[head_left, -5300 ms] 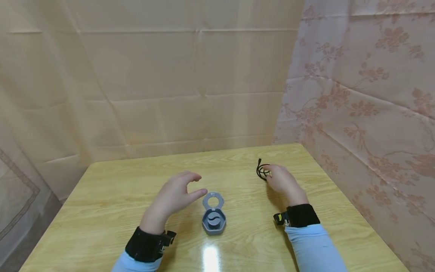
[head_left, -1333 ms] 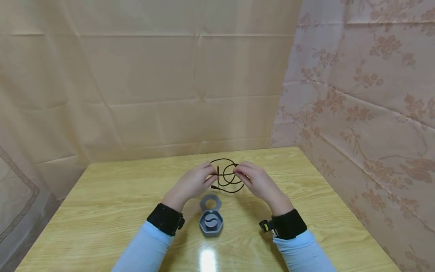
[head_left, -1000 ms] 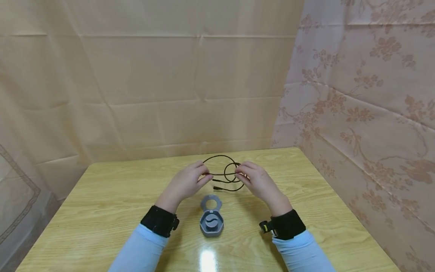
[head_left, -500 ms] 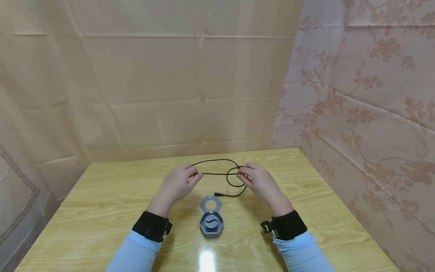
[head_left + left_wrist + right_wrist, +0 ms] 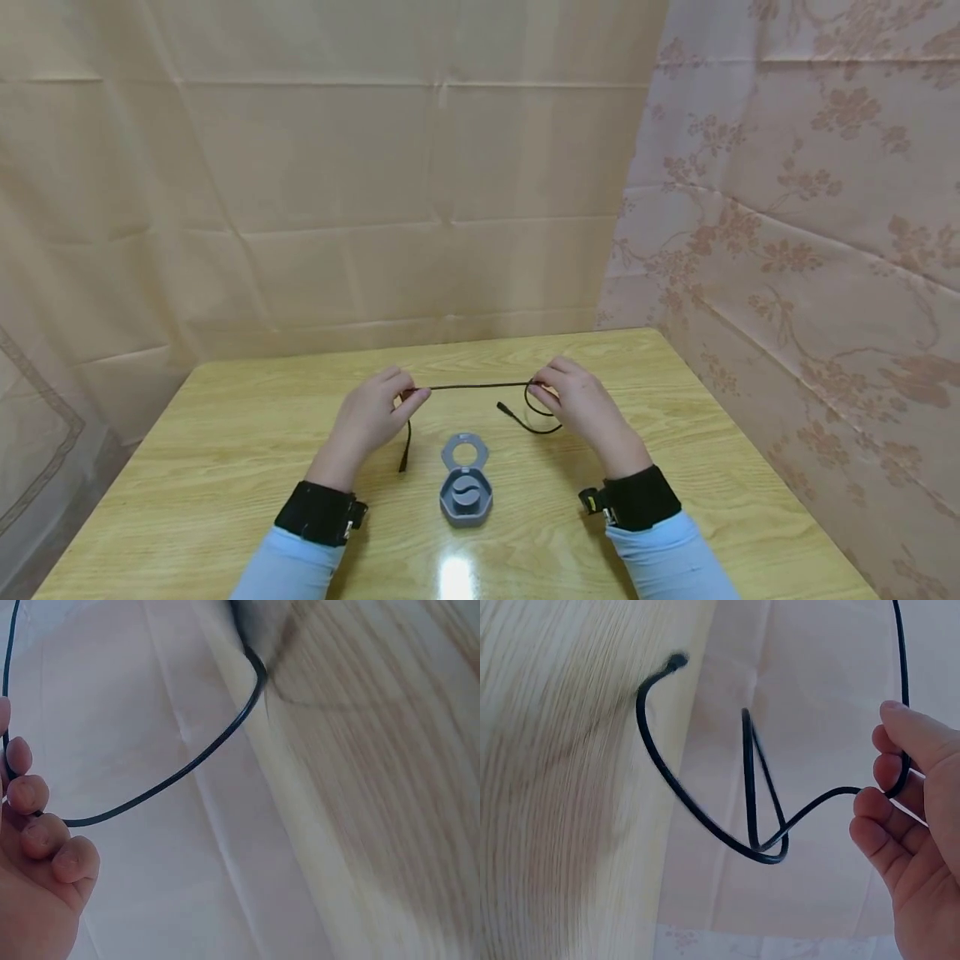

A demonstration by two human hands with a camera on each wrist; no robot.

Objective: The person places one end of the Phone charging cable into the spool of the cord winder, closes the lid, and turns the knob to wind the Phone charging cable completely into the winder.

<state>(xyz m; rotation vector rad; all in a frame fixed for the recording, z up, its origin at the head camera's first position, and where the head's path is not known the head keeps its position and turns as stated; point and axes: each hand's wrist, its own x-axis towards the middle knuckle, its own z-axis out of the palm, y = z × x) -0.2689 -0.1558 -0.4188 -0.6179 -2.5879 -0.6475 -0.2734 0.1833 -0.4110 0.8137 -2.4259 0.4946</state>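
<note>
Uncoiling of the black cable [image 5: 480, 386] is judged partly complete: at lower centre of the head view, one span is held straight above the tabletop [image 5: 247, 442], while a loop beside the right hand [image 5: 587, 410] is left to be opened out. The cable is pinched by both that hand and the left hand [image 5: 369, 422]. It is thin, round and glossy, ended by dark connectors [image 5: 403, 463]. The grey hexagonal case [image 5: 467, 519], below centre, is left untouched.

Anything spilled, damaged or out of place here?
Nothing stands out: the black cable runs straight between the left hand and right hand, with no visible damage, and the grey hexagonal box sits upright on the table, its ring lid open.
</note>
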